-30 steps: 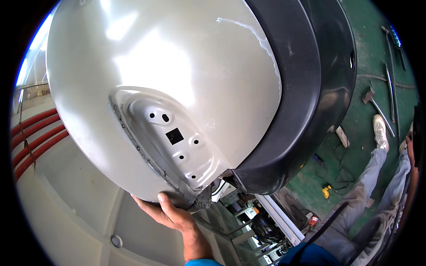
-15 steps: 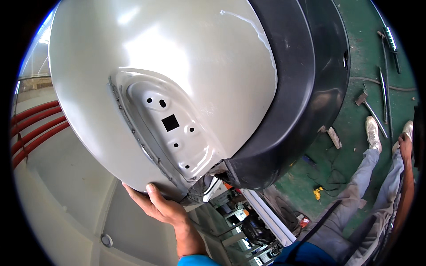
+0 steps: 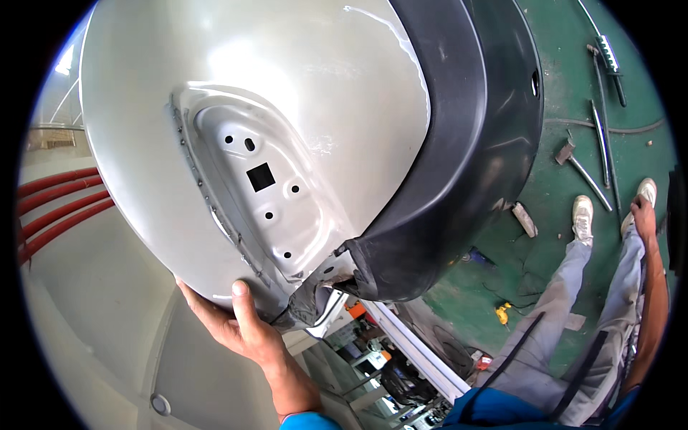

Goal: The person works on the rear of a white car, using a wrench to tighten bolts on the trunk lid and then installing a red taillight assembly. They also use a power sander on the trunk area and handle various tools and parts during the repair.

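Note:
A large silver car body panel (image 3: 358, 115) fills the upper middle. It has a sunken lamp recess (image 3: 240, 183) with several round holes and a square one, and a rough, weld-like seam (image 3: 208, 197) runs along the recess. My left hand (image 3: 244, 322) grips the panel's lower edge, thumb on the face and fingers along the rim, partly hidden. Beside the silver metal curves a black bumper (image 3: 466, 143), its torn-looking dark end close to the recess. Far right, my right hand (image 3: 643, 215) hangs low by my leg; its fingers are too small to read.
On the green floor (image 3: 566, 79) lie a hammer (image 3: 584, 172), long metal bars (image 3: 602, 143), a rod with a spring-like sleeve (image 3: 609, 54), a yellow tool (image 3: 504, 313) and cables. Red pipes (image 3: 61, 204) run at the left. A pale metal rail (image 3: 416, 351) stands below the bumper.
The whole view has shifted, so panel, floor tools and both hands appear a little further left and up. My left hand stays on the panel edge, its thumb now more upright.

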A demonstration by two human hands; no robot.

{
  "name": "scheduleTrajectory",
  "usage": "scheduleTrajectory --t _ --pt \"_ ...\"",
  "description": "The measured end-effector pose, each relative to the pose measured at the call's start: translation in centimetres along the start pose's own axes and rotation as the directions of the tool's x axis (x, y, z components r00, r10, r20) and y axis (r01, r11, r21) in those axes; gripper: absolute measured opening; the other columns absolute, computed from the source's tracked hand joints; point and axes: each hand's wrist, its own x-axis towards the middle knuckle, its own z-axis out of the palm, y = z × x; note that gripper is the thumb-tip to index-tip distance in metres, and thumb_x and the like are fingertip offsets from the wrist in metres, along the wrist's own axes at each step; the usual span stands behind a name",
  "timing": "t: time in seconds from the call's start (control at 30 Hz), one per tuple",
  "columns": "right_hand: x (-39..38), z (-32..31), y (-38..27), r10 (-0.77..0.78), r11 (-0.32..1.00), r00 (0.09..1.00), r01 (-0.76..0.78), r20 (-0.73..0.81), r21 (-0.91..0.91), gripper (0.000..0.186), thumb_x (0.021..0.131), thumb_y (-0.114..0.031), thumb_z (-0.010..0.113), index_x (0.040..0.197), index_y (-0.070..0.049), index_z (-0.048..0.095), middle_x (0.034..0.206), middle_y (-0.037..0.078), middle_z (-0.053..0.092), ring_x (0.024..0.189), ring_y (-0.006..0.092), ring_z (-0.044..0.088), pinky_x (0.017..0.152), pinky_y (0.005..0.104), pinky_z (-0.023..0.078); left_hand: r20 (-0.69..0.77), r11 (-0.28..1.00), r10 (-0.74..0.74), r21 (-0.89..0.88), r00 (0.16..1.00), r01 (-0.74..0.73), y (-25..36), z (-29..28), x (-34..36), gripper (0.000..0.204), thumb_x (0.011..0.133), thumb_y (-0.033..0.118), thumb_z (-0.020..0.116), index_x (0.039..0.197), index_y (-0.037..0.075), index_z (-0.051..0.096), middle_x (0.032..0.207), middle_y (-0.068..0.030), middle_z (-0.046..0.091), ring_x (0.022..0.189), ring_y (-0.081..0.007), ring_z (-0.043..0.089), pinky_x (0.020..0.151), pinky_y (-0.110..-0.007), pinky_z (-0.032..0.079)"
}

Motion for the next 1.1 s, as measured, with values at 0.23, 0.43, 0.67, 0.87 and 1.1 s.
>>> scheduleTrajectory --t 0.23,0.43,0.67,0.87,1.1 --pt "0.6 7.9 12.0 0.082 0.987 0.991 -0.067 -0.101 0.144 0.021 0.089 -0.017 0.057 0.093 0.003 0.058 0.081 0.021 0.061 0.079 0.0364 0.063 0.077 0.0458 0.048 0.148 0.991 0.133 -0.004 0.980 -0.134 -2.3 -1.3 1.0 0.084 0.092 0.027 0.066 0.158 -0.005 0.027 0.163 -0.0207 0.030 0.150 -0.0302 0.031 0.123 -0.044 0.021" --pt "-6.2 13.1 1.1 0.091 0.996 0.993 -0.089 -0.072 0.031 0.019 0.084 -0.014 0.063 0.091 0.003 0.063 0.084 0.025 0.067 0.081 0.0397 0.067 0.076 0.0477 0.051 0.227 0.940 0.340 -0.057 0.912 -0.337 -5.3 -2.9 1.4 0.087 0.097 0.043 0.055 0.160 -0.005 0.020 0.167 -0.0213 0.022 0.153 -0.0338 0.024 0.124 -0.046 0.017" --pt "-14.2 13.7 -11.2 0.162 0.985 0.987 -0.161 -0.009 0.054 0.020 0.079 -0.015 0.066 0.090 0.001 0.070 0.091 0.024 0.071 0.090 0.0419 0.069 0.084 0.0470 0.053 0.144 0.935 0.338 -0.167 0.930 -0.314 -3.9 -1.4 1.9 0.079 0.096 0.039 0.048 0.157 -0.008 0.029 0.162 -0.0240 0.033 0.150 -0.0342 0.031 0.123 -0.044 0.019" --pt "-16.5 12.6 -14.8 0.190 0.979 0.982 -0.191 0.014 0.071 0.024 0.082 -0.019 0.065 0.093 0.001 0.071 0.094 0.024 0.072 0.093 0.0418 0.069 0.086 0.0469 0.053 0.137 0.928 0.355 -0.173 0.925 -0.330 -4.9 -2.0 1.6 0.077 0.096 0.037 0.049 0.158 -0.006 0.030 0.162 -0.0226 0.033 0.150 -0.0330 0.031 0.123 -0.044 0.019" --pt "-17.4 14.0 -11.7 0.251 0.957 0.968 -0.242 0.034 -0.162 0.026 0.085 -0.023 0.066 0.090 0.000 0.076 0.091 0.026 0.073 0.088 0.0423 0.071 0.081 0.0530 0.055 0.093 0.923 0.385 -0.049 0.918 -0.382 -5.5 -1.3 2.2 0.073 0.097 0.040 0.051 0.155 -0.004 0.038 0.162 -0.0206 0.036 0.152 -0.0320 0.029 0.124 -0.044 0.018"
